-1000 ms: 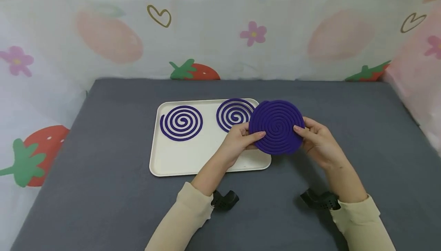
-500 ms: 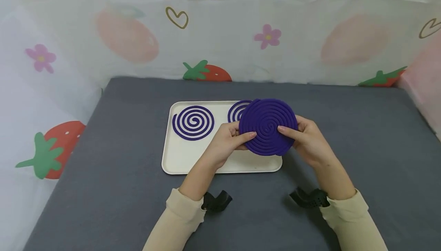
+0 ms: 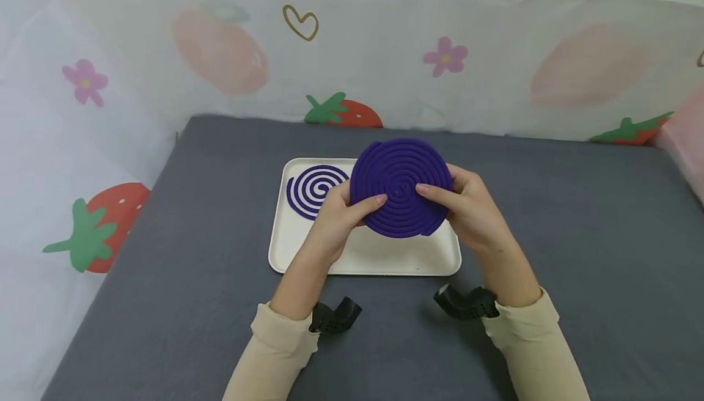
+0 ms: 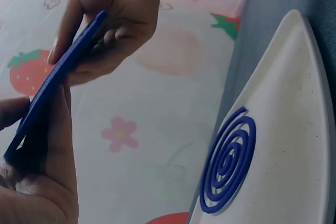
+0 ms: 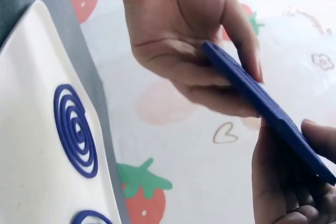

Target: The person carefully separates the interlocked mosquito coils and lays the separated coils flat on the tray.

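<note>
A purple mosquito coil disc [image 3: 403, 165], its turns packed tightly together, is held up above the tray, its broad face toward the head camera. My left hand [image 3: 334, 220] pinches its lower left side, thumb on the face and fingers behind. On the other side my right hand [image 3: 477, 211] grips it the same way, its thumb near the centre. Both wrist views catch the disc [image 4: 55, 82] edge-on between the hands. On the white tray [image 3: 401, 260] lies a loose open coil [image 3: 321, 191]. A second open coil shows in the right wrist view, but the disc hides it in the head view.
The tray stands on a grey cloth-covered table [image 3: 220, 205], toward its back. Behind it hangs a white curtain [image 3: 379, 34] printed with strawberries, flowers and hearts. Black wrist devices [image 3: 337, 316] stick inward from both of my cuffs.
Both hands have carried the disc leftward over the tray, where it now covers the right-hand open coil. The right thumb has slid inward across the disc's face. The head view has shifted slightly.
</note>
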Demonstrator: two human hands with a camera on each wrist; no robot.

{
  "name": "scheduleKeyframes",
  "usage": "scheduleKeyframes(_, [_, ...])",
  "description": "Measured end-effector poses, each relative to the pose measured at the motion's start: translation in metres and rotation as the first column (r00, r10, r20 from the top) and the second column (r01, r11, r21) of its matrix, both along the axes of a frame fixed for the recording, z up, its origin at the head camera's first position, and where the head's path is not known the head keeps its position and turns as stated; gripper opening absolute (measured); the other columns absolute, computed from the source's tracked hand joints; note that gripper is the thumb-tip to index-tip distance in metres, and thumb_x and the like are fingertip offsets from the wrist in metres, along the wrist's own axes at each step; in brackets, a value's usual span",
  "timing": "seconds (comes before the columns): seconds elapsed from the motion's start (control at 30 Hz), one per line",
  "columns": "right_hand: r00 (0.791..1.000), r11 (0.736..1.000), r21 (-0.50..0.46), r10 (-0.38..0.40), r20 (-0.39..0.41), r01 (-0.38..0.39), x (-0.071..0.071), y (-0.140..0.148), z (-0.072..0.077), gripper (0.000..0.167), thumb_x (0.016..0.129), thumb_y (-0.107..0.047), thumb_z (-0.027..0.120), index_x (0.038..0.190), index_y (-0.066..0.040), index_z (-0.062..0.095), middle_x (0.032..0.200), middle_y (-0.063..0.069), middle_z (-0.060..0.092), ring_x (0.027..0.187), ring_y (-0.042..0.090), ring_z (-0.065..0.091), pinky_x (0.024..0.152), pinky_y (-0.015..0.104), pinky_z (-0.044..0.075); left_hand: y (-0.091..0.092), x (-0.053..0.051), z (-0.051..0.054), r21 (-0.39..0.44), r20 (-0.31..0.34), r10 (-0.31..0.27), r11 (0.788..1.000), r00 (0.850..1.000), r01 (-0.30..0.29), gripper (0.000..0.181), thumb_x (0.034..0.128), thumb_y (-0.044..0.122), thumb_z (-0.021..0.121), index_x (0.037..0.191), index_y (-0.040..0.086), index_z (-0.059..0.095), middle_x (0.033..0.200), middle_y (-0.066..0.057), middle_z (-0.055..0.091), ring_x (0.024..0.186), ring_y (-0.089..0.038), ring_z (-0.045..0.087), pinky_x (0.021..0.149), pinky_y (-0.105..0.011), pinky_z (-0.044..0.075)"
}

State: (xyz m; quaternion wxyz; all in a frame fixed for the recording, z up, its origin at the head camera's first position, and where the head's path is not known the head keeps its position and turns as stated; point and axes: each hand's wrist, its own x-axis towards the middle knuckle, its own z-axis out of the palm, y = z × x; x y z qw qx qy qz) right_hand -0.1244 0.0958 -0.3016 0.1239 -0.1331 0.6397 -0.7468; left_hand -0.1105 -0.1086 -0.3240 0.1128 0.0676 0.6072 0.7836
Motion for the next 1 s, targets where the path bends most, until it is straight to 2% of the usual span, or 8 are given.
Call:
scheduleKeyframes(0.17, [1.000,0.995,0.095,-0.026,-0.001,0.026,0.005,-0.008,0.002,0.034,0.086,0.005,0.061,0.120,0.003,0.056,0.103,0.007,0.063,0.092,0.020,0.063,0.079,0.030,0.055,-0.001,0.004,0.002,-0.020,0.010,0.018,1.000,1.000,-0.018,0.035,0.0863,0.002,0.062,0.119,-0.010,0.055,0.100,-0.010,0.066,0.084,-0.012,0.064,0.080,-0.027,0.052])
scheduleKeyframes(0.27, [0.999,0.992,0.113,-0.047,-0.006,0.048,0.007,-0.010,0.001,0.040,0.085,0.005,0.062,0.123,0.007,0.053,0.105,0.007,0.063,0.093,0.021,0.063,0.079,0.030,0.055,-0.002,0.007,0.003,-0.035,-0.002,0.016,0.999,1.000,-0.016,0.035,0.0862,0.003,0.062,0.119,-0.010,0.056,0.102,-0.014,0.066,0.085,-0.013,0.064,0.081,-0.029,0.052])
scheduleKeyframes(0.37, [0.998,0.992,0.107,-0.065,-0.010,0.066,0.009,-0.013,0.001,0.038,0.083,0.005,0.064,0.120,0.008,0.056,0.102,0.007,0.065,0.091,0.021,0.064,0.078,0.031,0.055,-0.004,0.009,0.004,-0.043,-0.003,0.009,0.999,1.000,-0.010,0.036,0.0861,0.003,0.062,0.119,-0.010,0.056,0.104,-0.015,0.065,0.086,-0.013,0.064,0.082,-0.029,0.052])
scheduleKeyframes(0.6, [0.998,0.991,0.122,-0.063,-0.008,0.063,0.013,-0.020,0.004,0.035,0.082,0.006,0.065,0.115,0.015,0.056,0.098,0.009,0.066,0.088,0.021,0.065,0.076,0.031,0.056,-0.009,0.012,0.004,-0.008,0.052,-0.019,1.000,0.998,0.020,0.036,0.0868,-0.001,0.059,0.120,-0.012,0.053,0.100,-0.009,0.065,0.084,-0.011,0.064,0.082,-0.028,0.053])
scheduleKeyframes(0.7, [0.999,0.993,0.109,-0.054,0.000,0.054,0.014,-0.021,0.004,0.035,0.082,0.007,0.064,0.114,0.017,0.055,0.098,0.010,0.066,0.088,0.022,0.065,0.076,0.032,0.056,-0.011,0.013,0.004,-0.011,0.042,-0.032,0.999,0.999,0.033,0.037,0.0861,-0.001,0.059,0.121,-0.012,0.053,0.102,-0.012,0.064,0.086,-0.012,0.064,0.083,-0.029,0.053])
scheduleKeyframes(0.83, [0.999,0.994,0.095,-0.053,0.012,0.052,0.014,-0.021,0.002,0.034,0.081,0.009,0.063,0.113,0.016,0.056,0.097,0.008,0.066,0.087,0.021,0.065,0.076,0.032,0.056,-0.011,0.015,0.004,-0.039,0.029,-0.047,0.998,0.998,0.049,0.039,0.0851,0.001,0.060,0.121,-0.011,0.053,0.107,-0.017,0.063,0.089,-0.014,0.063,0.085,-0.031,0.052])
scheduleKeyframes(1.0, [0.998,0.996,0.070,-0.057,0.031,0.055,0.014,-0.019,0.000,0.028,0.080,0.010,0.063,0.108,0.008,0.061,0.096,0.007,0.066,0.087,0.021,0.065,0.075,0.032,0.056,-0.010,0.016,0.004,-0.024,0.058,-0.064,0.998,0.996,0.066,0.041,0.0846,0.002,0.060,0.123,-0.010,0.052,0.108,-0.017,0.063,0.090,-0.014,0.063,0.086,-0.031,0.051])
